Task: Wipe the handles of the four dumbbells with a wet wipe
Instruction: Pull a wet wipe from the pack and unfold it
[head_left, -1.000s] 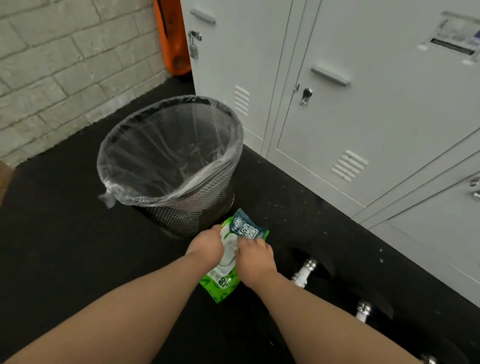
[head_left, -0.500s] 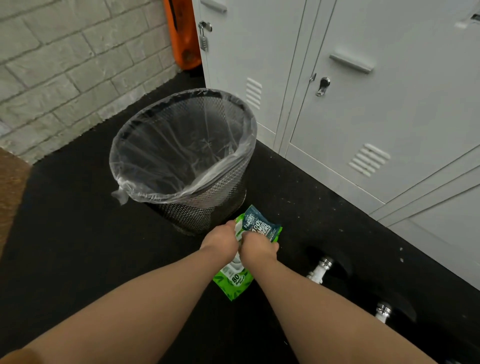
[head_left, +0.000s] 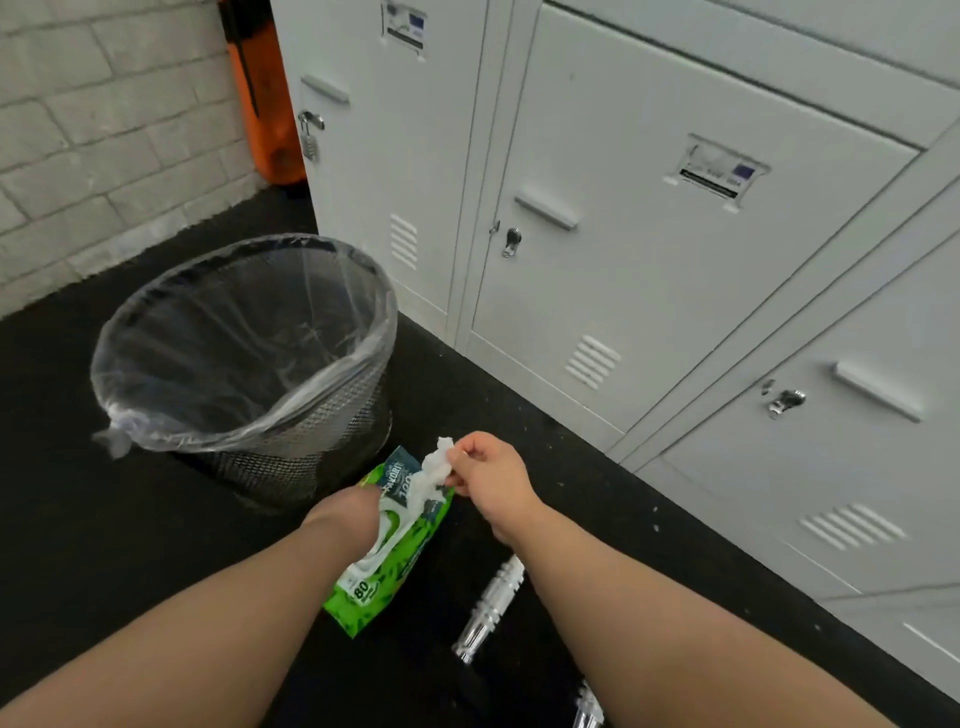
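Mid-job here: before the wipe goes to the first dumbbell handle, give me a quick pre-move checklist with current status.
1. Wipe gripped: ok. The right hand pinches the wet wipe.
2. Wipe free of the pack: not ok. Its lower end still runs into the opening of the wipe pack.
3. Pack steadied: ok. The left hand rests on it.
4. Handle reachable: ok. A chrome dumbbell handle lies bare on the floor beside the pack.
5. All four dumbbells present: cannot tell. Only two handles show.
6. Bin ready for the used wipe: ok. The lined trash bin stands open behind the pack.
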